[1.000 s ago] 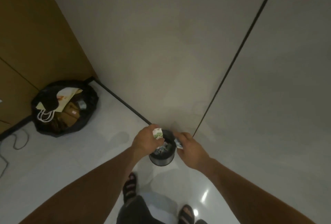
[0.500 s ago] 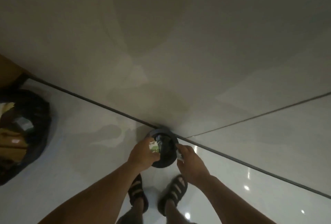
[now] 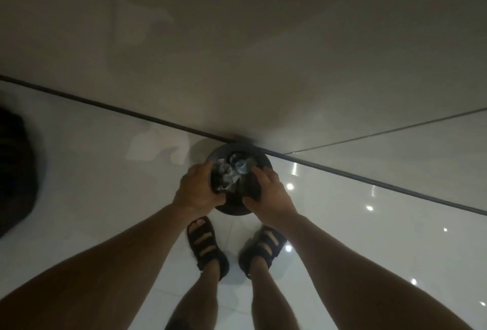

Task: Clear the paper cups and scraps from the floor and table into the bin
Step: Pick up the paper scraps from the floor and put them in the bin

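Left hand (image 3: 196, 190), right hand (image 3: 272, 196) grip the bin (image 3: 263, 157) — scraps (image 3: 228, 174) between the fingers (image 3: 264, 175)

The bin (image 3: 253, 151) was plain dull black with no pattern on it. The scraps (image 3: 226, 175) inside were crumpled white and grey, and one piece (image 3: 241, 166) had a bluish tint. The floor (image 3: 79, 171) was glossy white, dotted on the right with small bright glints of light. The wall (image 3: 237, 39) was a plain greyish beige, with a thin black strip (image 3: 105, 106) along its foot. The sandals (image 3: 210, 257) were black. The bag (image 3: 13, 171) at the left edge was black too.
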`<state>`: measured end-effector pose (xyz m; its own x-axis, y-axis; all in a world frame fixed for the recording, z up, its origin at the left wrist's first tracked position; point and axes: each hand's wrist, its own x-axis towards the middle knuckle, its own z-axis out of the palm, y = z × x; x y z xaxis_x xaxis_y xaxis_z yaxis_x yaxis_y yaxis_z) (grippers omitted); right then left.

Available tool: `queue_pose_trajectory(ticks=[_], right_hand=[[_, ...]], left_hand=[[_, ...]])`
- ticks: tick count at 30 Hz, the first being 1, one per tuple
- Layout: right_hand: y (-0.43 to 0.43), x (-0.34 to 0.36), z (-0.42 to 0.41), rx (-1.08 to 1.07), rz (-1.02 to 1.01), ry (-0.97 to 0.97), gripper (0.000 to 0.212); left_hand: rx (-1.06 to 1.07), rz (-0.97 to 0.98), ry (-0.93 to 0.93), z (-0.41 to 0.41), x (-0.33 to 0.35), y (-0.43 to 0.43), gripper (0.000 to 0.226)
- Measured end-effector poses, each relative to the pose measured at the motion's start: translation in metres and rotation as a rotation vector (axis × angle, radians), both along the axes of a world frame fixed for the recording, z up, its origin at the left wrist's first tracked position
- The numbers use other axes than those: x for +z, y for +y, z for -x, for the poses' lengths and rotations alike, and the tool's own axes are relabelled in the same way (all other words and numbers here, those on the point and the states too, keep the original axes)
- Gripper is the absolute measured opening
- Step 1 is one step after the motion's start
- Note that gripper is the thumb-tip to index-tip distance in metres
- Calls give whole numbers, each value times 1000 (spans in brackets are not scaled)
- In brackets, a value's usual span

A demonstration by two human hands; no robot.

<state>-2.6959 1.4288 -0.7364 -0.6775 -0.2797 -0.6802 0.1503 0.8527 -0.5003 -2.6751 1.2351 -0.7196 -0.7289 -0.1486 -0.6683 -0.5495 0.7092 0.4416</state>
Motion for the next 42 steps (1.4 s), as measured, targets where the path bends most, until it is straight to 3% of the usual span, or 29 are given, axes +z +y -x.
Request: queue_pose_trajectory(ticks=[8,17,23,34,42], right_hand=[[38,109,-20,-28,-27,55,77],[74,280,-65,-236,-90,245,73],[114,374,-131,-515,-142,395,71],[239,413,-331,-1063,-279,418,72],[363,427,-499,-1351,-375,417,70]], left_hand=[[13,-66,82,-3,112,23,88],[-355,-81,170,-4,259,70,88],[-573,-172,250,-20,340,127,80],[-1171,-231,258,-127,416,316,74],[-1471,-275,298,-267,441,498,74]])
